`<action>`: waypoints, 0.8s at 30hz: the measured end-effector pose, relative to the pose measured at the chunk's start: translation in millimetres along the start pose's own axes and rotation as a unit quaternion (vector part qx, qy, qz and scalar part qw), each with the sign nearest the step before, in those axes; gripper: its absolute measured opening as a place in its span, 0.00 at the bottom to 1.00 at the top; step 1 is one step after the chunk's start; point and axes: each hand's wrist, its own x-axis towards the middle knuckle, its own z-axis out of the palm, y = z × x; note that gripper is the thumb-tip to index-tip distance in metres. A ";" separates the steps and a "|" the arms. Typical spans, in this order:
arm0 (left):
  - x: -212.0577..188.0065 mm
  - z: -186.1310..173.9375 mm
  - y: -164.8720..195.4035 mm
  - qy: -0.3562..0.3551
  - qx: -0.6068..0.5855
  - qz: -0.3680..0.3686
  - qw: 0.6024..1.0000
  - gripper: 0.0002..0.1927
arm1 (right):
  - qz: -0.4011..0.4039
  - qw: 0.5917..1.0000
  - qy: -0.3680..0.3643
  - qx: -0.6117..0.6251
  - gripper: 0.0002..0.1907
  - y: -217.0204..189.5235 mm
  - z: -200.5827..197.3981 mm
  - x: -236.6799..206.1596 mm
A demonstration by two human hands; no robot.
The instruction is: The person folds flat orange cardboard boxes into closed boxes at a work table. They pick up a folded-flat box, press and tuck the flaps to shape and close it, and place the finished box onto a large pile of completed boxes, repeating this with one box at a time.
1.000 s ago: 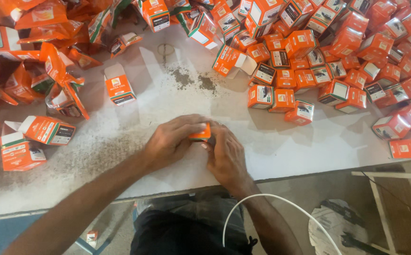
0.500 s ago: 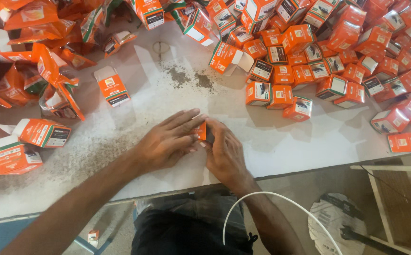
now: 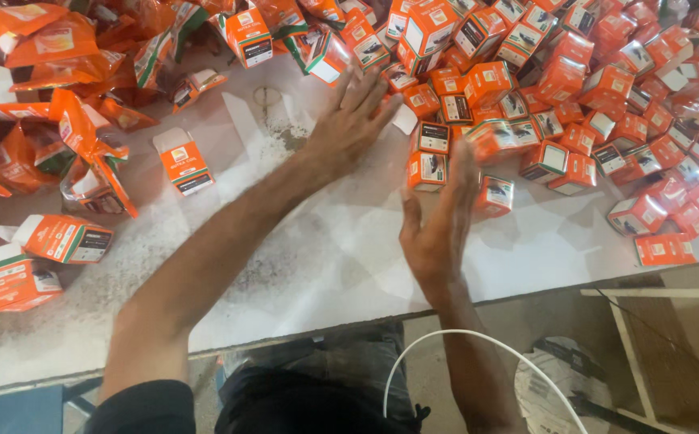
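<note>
A white tabletop (image 3: pixel 301 265) is seen from above, dusted with pale powder near its middle and its left part. The left hand (image 3: pixel 349 120) is stretched far forward over it, palm down, with the fingers spread wide and nothing held in its grip; the fingertips lie at the near edge of a heap of small orange boxes (image 3: pixel 542 88) that fills the far right of the tabletop. Whether the fingertips touch the nearest boxes cannot be told. The right hand (image 3: pixel 438 233) is held nearer the body, turned on its edge with the fingers straight and close together, blurred, and its grip is likewise flat and empty. Its fingertips reach up beside a small orange box with a dark panel (image 3: pixel 427 170), which stands at the front of the heap; touching cannot be confirmed because of the blur. Just right of the hand another small box (image 3: pixel 496 195) lies on the tabletop.

At the left, crumpled orange bags (image 3: pixel 60 96) are piled along the far edge. A single orange box with its flap open (image 3: pixel 184 161) lies apart from them on the bare surface, and two larger orange cartons (image 3: pixel 36 257) rest near the left front edge. A thin white cable (image 3: pixel 446 337) curves below the tabletop's front edge, over dark trousers. To the lower right, a pale wooden frame (image 3: pixel 655 337) stands beside the tabletop.
</note>
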 end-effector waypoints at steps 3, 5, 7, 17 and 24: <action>-1.7 -11.2 8.8 -0.109 0.042 -0.027 0.993 0.34 | 0.105 0.963 -0.116 0.221 0.37 -4.2 9.6 -23.5; -21.5 -37.6 24.2 0.017 -0.068 -0.087 0.994 0.33 | 0.167 0.921 -0.156 0.315 0.42 -2.9 19.2 -32.8; -48.1 -66.1 49.2 0.014 -0.304 -0.215 0.928 0.29 | 0.234 0.851 -0.172 0.437 0.43 0.6 27.5 -36.2; -99.0 -90.3 -120.3 0.040 0.221 -0.196 0.955 0.13 | 0.061 0.957 -0.197 0.205 0.33 -28.0 26.2 -40.5; -116.3 -51.0 -132.5 -0.207 0.055 -0.262 0.941 0.28 | 0.088 0.941 -0.231 0.233 0.31 -31.4 15.7 -27.6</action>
